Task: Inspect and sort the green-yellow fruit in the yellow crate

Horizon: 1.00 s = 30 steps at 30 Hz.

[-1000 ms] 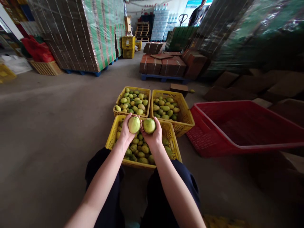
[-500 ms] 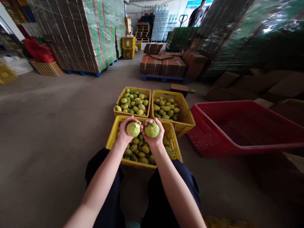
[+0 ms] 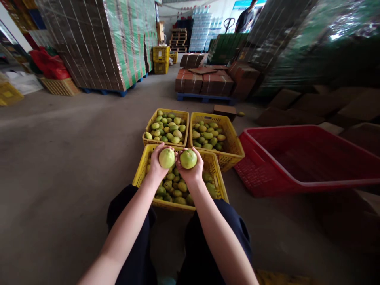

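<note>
My left hand (image 3: 156,165) is closed around a pale yellow-green lemon (image 3: 166,158), with the fingers behind it and the upper face showing. In my right hand (image 3: 194,171) rests a greener lemon (image 3: 188,158), its stem-end spot turned up. Both hands are side by side, nearly touching, above a yellow crate (image 3: 220,184) between my knees. Green and yellow lemons (image 3: 177,193) lie inside that crate, partly hidden by my forearms.
Beyond it stand a left yellow crate (image 3: 148,141) and a right yellow crate (image 3: 234,152), both holding lemons. A large red crate (image 3: 252,174) is at the right. Farther off are flattened cartons on a blue pallet (image 3: 204,97), wrapped stacks (image 3: 127,43) and a person (image 3: 245,19).
Both lemons have turned in the hands: the left one's tip has rolled out of clear view, and the right one's spot has shifted upward. The right hand has moved slightly left.
</note>
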Available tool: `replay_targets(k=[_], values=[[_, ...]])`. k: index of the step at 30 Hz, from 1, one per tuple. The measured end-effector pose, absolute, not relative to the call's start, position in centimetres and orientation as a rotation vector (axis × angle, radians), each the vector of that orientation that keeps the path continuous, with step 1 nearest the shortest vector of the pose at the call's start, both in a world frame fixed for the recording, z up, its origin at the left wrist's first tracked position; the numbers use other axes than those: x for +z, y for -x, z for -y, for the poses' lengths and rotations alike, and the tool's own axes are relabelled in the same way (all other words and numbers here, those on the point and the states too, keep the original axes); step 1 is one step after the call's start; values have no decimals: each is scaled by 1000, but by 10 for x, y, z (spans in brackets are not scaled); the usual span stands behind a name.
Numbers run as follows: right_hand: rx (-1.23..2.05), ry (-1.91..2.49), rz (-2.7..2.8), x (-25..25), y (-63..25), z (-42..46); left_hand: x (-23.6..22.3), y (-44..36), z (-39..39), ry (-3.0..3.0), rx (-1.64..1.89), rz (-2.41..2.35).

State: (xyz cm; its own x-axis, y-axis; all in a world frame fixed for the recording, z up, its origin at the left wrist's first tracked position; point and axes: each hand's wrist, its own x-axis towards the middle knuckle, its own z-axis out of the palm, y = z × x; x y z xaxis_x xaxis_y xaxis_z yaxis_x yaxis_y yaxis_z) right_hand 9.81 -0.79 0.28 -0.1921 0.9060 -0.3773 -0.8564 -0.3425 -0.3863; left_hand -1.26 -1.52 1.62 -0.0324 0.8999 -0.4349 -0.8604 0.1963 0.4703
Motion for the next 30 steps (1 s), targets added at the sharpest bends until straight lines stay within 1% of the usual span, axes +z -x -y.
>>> replay_targets(k=[3,6,9,12,16,21,24,27,30], values=[[1798,701,44,-3,-93,2,4,10,7,70,1465,-866],[1776,728,22,-5,-90,-1,-4,8,2,85,1526,-872],[1768,710,21,-5,-91,-1,0,6,1,90,1561,-796],[1840,688,56,-5,-94,0,6,7,3,98,1528,-768],[1881,794,53,-8,-94,-2,3,9,3,155,1491,-744],[1787,967,27,-6,-90,-2,-2,8,1,188,1571,-804],[1774,934,66,-4,-90,-1,2,8,1,161,1607,-821],[1815,892,109,-3,-92,0,5,8,3,140,1565,-774],[1830,963,42,-5,-93,-1,3,8,3,142,1502,-741]])
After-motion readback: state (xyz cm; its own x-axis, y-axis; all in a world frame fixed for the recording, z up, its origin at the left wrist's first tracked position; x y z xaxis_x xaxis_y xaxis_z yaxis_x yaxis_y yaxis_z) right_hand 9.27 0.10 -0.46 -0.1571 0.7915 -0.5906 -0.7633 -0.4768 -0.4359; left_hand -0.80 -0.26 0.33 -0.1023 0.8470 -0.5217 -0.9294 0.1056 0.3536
